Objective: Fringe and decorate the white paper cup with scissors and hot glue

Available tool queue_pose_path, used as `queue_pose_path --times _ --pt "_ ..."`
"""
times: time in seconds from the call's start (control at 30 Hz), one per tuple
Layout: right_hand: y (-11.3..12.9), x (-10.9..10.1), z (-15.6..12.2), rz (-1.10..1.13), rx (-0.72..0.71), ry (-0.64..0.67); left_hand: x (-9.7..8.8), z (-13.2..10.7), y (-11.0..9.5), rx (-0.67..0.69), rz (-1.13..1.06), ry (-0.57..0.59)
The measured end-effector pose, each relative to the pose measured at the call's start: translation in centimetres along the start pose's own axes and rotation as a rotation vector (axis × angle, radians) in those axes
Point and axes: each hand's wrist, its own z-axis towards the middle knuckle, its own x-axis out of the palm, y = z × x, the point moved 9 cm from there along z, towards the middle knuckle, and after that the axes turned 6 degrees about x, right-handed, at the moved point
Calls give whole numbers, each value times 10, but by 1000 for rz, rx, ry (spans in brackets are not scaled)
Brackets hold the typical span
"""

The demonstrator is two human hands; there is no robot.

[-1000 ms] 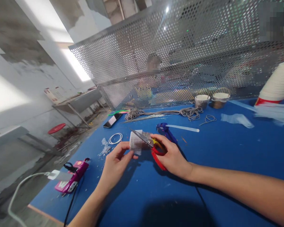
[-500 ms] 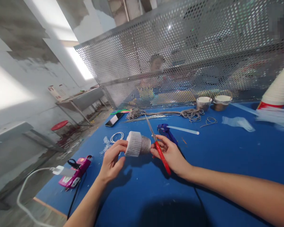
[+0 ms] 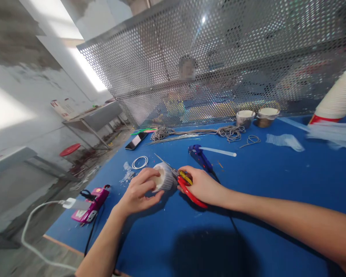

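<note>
My left hand grips a small paper cup by its open mouth, with fingers at and inside the rim. A white ribbed band covers the cup's wide end; its narrow end is now mostly hidden. The cup lies tilted, with its mouth toward my left hand. In my right hand is a pair of scissors with red handles and yellow inside one loop. The blades point up and left, passing behind the cup's far side. My right fingertips are close to the cup's base; whether they touch it I cannot tell.
Beyond my hands lie a blue glue gun with its glue stick, white rings, a phone and grey cord. Two cups stand by the perforated metal screen. A purple power strip sits left, stacked cups right.
The cup has turned so its mouth shows more and its cord-wound end is hidden. The scissors have swung leftward, blades now behind the cup. The view has shifted slightly.
</note>
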Motion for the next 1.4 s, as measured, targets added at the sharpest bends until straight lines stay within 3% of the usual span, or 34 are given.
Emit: queue_pose_path --times 0.17,0.27,0.4,0.57,0.63,0.77,0.87,1.07,1.17,1.27,1.4 --pt "2 -15 6 -53 9 -55 15 -2 15 -162 -41 201" --pt "1 -18 9 -14 11 -68 12 -5 23 -271 -142 210" --pt "1 -20 9 38 14 -78 -8 -11 36 -407 -229 39" --pt "2 -20 7 87 20 -76 -31 -33 58 -583 -271 -343" --pt "2 -20 6 99 15 -72 -32 -43 68 -666 -268 -418" --pt "5 -18 5 86 -11 -75 -32 -52 79 -821 -154 -399" --pt "7 -19 5 85 -29 -80 -34 -46 69 -825 -147 -396" --pt "12 -19 5 101 -51 -75 6 -4 13 -568 -61 18" --pt "12 -18 5 107 -33 -67 23 0 6 -537 74 123" --pt "14 -17 4 102 -27 -65 25 -4 17 -581 49 106" --pt "21 -17 0 105 -44 -58 5 -19 42 -754 -178 -97"
